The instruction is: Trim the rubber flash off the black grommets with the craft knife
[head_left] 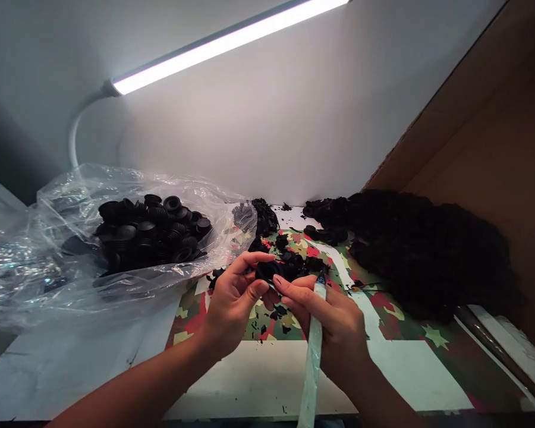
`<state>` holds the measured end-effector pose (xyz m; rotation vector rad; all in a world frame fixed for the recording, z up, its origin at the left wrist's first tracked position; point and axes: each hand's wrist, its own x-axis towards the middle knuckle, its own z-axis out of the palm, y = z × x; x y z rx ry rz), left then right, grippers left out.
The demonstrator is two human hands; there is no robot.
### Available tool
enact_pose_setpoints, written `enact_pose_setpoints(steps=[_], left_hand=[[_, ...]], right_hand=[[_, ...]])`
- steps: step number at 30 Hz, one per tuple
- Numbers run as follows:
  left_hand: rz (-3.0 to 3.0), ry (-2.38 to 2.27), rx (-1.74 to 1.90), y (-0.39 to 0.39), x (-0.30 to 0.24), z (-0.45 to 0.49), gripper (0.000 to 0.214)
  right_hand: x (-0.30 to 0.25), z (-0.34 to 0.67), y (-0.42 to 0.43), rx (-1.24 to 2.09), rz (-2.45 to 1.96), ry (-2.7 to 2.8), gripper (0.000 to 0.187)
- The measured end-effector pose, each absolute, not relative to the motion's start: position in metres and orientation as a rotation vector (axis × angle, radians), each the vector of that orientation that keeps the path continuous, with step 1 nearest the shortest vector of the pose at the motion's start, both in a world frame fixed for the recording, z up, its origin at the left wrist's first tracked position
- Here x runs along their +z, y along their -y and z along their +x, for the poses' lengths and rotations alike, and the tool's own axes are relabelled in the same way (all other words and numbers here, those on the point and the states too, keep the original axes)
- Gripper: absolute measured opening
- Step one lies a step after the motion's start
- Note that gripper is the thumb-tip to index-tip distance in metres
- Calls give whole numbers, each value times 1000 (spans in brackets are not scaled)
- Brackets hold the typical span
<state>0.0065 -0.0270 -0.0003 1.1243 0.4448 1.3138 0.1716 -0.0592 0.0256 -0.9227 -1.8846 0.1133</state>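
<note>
My left hand (234,303) pinches a small round black rubber part (267,270) between thumb and fingers, just above the table. My right hand (327,318) is closed around a tool with a handle wrapped in pale tape (312,362); its tip touches the black part. Both hands meet over a camouflage-patterned mat (401,315) strewn with black trimmings (279,312).
A clear plastic bag (53,267) at left holds several black round parts (154,229). A large heap of black parts (410,244) lies at right against a brown cardboard wall (494,148). A lit tube lamp (223,44) hangs overhead. The white tabletop (71,368) stretches in front.
</note>
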Motion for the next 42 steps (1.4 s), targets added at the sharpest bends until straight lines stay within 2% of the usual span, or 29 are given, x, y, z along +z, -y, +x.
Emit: enact_pose_setpoints(steps=[7, 42], left_hand=[[1121, -445, 1311, 27, -1, 7, 27], [1284, -492, 1351, 27, 5, 5, 23]], right_hand=[[25, 170, 60, 189, -916, 1842, 30], [25, 171, 60, 39, -1001, 1938, 23]])
